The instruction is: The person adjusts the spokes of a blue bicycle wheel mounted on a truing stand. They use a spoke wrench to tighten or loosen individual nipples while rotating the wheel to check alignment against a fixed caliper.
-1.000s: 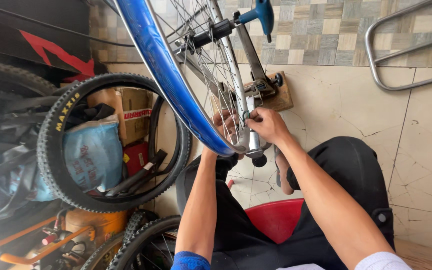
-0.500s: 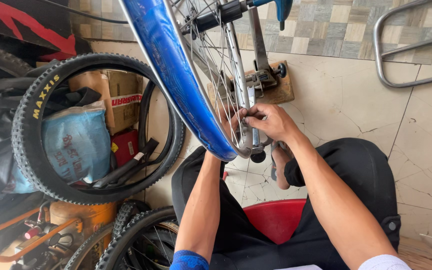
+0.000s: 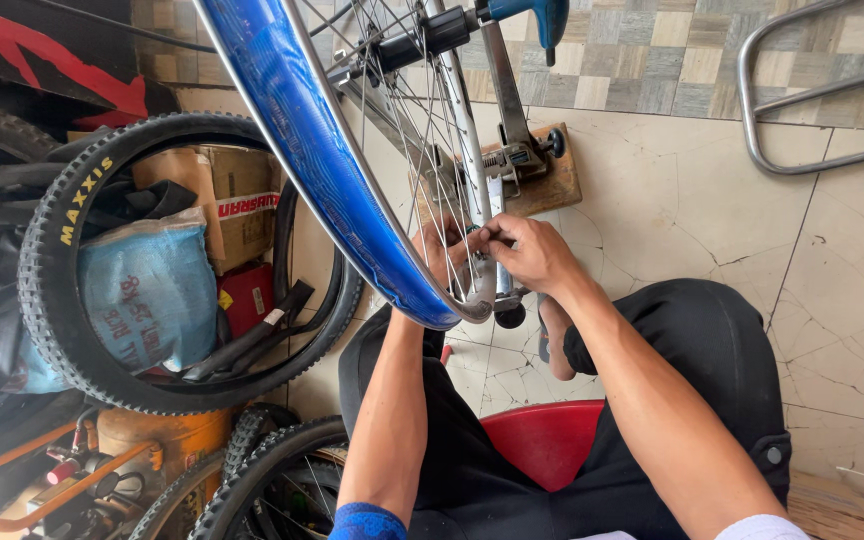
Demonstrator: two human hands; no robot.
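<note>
Head view: our right hand (image 3: 537, 255) pinches a spoke (image 3: 457, 235) at the blue rim (image 3: 327, 170) on the truing stand (image 3: 512, 150); our left hand (image 3: 442, 250), behind, grips unclearly. We should turn gently.

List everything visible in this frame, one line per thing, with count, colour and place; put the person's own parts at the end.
bicycle wheel: 1, silver rim with blue rim strip, mounted in the stand, centre top
truing stand: 1, silver with blue handle, on a wooden base, behind the wheel
knobby tyre: 1, black with yellow lettering, leaning at left
sack: 1, light blue, inside the tyre's ring
cardboard box: 1, brown, behind the sack
spare tyres: at least 2, black, bottom left
stool: 1, red, under the person
metal rack: 1, grey tubing, top right
floor tiles: cream, cracked, right
left hand: 1, behind the spokes at the rim
right hand: 1, fingers pinching at the rim
</note>
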